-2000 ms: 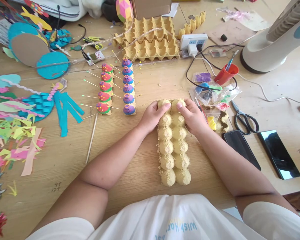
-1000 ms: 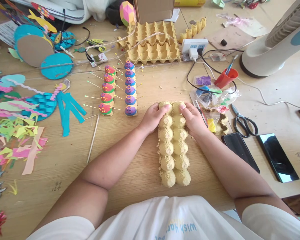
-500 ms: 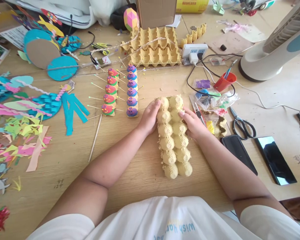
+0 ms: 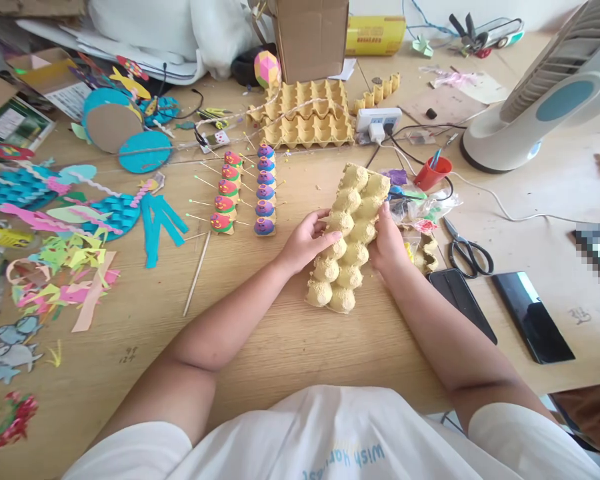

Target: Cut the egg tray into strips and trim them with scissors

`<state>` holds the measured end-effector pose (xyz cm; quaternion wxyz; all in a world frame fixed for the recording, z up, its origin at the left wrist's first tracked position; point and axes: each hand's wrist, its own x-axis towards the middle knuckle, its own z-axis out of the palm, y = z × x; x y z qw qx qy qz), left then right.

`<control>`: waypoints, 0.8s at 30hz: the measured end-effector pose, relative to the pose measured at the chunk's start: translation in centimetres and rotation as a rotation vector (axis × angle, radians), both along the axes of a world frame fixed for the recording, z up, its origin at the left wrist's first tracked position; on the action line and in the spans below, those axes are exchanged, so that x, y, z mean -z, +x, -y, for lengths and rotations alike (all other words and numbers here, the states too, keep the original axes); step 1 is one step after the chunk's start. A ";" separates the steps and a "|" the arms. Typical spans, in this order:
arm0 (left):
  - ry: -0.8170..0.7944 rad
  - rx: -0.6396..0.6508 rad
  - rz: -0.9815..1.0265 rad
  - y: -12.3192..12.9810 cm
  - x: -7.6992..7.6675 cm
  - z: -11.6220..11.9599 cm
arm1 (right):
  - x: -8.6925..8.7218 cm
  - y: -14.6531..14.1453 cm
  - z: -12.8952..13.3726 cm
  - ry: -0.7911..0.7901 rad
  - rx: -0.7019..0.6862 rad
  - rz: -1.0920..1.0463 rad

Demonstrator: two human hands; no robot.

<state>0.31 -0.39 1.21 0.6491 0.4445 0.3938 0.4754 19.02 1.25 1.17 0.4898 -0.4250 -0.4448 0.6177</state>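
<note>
Holding a pale-yellow moulded-pulp egg-carton piece (image 4: 348,233) in both hands, in front of the body and over the pale wooden table (image 4: 280,347), domes upward, far end slanted to the right; cannot tell whether lifted clear or resting on the near end. Clamped on the left edge with the bare left hand (image 4: 305,245), thumb across the domes, fingers curled against the side. Clamped on the opposite edge with the bare right hand (image 4: 389,241), thumb up along the rim, other fingers hidden (so no telling how far underneath).

Judged a step of plain handling: angling the piece by hand, without tool or paint. For any further change of angle, probably calling for a firm hold on at least one edge and a light touch, to avoid denting the pulp.

Counting on the piece: twelve domes, in two columns of six. To the left, counting five in the row of red-and-green painted domes (image 4: 225,204) and, just beside, six in the row of purple-and-blue painted domes (image 4: 265,193). Nearer, seeing one thin pale wooden stick (image 4: 197,273). To the right, finding one orange-red plastic cup (image 4: 433,175), one pair of black-handled metal scissors (image 4: 466,240) and two flat black phones (image 4: 533,317). Farther back, noting one white power strip (image 4: 370,119). At far left, giving up on the coloured paper scraps (image 4: 70,250): too jumbled to count.
</note>
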 end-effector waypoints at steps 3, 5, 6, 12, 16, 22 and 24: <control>-0.041 -0.040 0.038 0.2 -0.4 0.3 | 0.1 0.0 0.0 0.002 0.017 -0.101; -0.055 -0.074 0.056 0.2 -0.6 0.4 | 0.4 -0.1 0.1 0.009 -0.001 -0.140; -0.053 -0.099 0.061 0.1 -0.7 0.4 | 0.5 -0.2 0.2 0.009 -0.019 -0.152; 0.024 -0.267 0.115 0.1 -1.4 0.5 | 0.4 -0.4 1.3 0.023 -0.156 -0.157; 0.059 -0.232 0.111 0.2 -1.3 1.9 | -0.3 -0.5 1.8 0.040 -0.148 -0.156; 0.081 -0.127 0.015 0.0 0.5 5.7 | -0.1 -0.6 2.0 0.109 -0.042 -0.108; 0.099 -0.120 -0.022 -0.2 1.1 6.5 | 0.1 -0.7 2.1 0.135 -0.039 -0.114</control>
